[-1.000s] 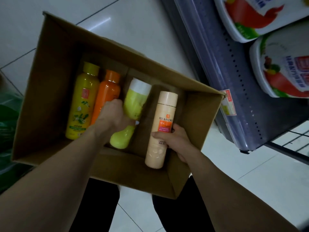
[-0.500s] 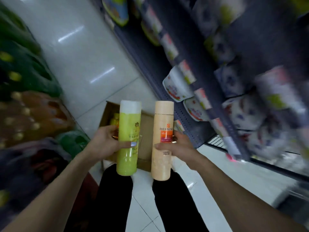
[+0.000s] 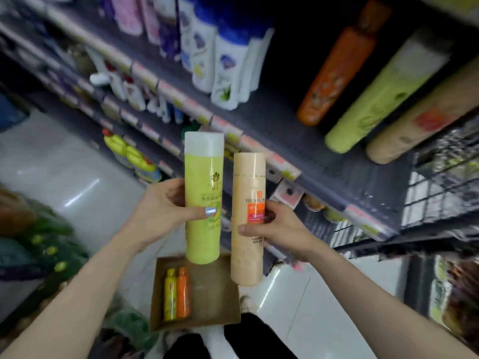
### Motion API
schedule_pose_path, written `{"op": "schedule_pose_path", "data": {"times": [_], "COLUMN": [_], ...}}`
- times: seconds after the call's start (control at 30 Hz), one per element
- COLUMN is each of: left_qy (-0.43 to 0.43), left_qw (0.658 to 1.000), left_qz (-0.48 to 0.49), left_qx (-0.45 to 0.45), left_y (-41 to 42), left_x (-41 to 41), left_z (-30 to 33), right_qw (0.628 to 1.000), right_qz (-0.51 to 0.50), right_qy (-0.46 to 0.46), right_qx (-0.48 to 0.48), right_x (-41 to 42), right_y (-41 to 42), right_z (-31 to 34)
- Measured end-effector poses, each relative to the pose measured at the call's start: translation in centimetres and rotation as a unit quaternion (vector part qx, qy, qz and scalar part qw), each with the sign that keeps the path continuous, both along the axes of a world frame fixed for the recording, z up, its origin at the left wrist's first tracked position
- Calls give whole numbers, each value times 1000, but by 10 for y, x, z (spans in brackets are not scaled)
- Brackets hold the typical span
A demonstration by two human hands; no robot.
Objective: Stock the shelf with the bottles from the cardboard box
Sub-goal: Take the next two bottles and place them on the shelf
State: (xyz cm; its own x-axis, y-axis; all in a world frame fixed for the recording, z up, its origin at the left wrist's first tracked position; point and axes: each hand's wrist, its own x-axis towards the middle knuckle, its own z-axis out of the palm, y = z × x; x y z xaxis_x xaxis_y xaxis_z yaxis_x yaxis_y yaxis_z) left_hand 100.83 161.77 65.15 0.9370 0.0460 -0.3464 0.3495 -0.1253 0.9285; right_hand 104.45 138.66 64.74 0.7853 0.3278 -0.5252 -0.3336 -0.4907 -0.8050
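At the bottom of the frame we see two bare forearms reaching up from the lower corners, with dark trouser legs between them. Our left hand (image 3: pixel 166 211), just left of centre, is wrapped around the middle of a green bottle (image 3: pixel 203 200), thumb across the front and fingers behind; the bottle stands upright with its white cap on top. Our right hand (image 3: pixel 280 229), just right of centre, is closed around the lower middle of a beige bottle (image 3: pixel 247 221), also upright, with an orange label facing us. The two bottles are side by side, close but apart.

Below them, low in the centre of the frame, the open cardboard box (image 3: pixel 212 294) sits on the pale tiled floor (image 3: pixel 64 177). Inside, against its left wall, a yellow bottle (image 3: pixel 169 295) and an orange bottle (image 3: pixel 183 294) lie touching, caps pointing up the frame.

Beyond the hands, the grey shelf (image 3: pixel 285 125) runs diagonally from the upper left to the right edge, with price tags along its front lip. In the upper right, three bottles stand on it in a row: orange (image 3: pixel 337 76), green (image 3: pixel 383 99) and beige (image 3: pixel 427 120). In the upper centre, white and blue bottles (image 3: pixel 225 60) are blurred.
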Motion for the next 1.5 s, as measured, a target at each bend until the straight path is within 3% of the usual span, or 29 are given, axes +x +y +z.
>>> {"op": "schedule_pose_path", "data": {"times": [0.33,0.7,1.17,1.5], "left_qy": [-134,-203,-158,-203], "left_qw": [976,950,972,965], "left_qz": [-163,-207,-173,-159], "left_qx": [51,118,29,53], "left_y": [-91,-189,-189,-194], "left_x": [89,157,171,160], "left_z": [104,109,78,75], "right_qw": [973,894,884,861], "right_qz": [-174,-385,-385,-409], "right_qy": [-149,-224,-264,-302], "right_qx": [24,50,20,-1], "right_x": [20,52,87,86], "right_y": [-89,-162,-170,-173], "right_z": [102,114,100,91]}}
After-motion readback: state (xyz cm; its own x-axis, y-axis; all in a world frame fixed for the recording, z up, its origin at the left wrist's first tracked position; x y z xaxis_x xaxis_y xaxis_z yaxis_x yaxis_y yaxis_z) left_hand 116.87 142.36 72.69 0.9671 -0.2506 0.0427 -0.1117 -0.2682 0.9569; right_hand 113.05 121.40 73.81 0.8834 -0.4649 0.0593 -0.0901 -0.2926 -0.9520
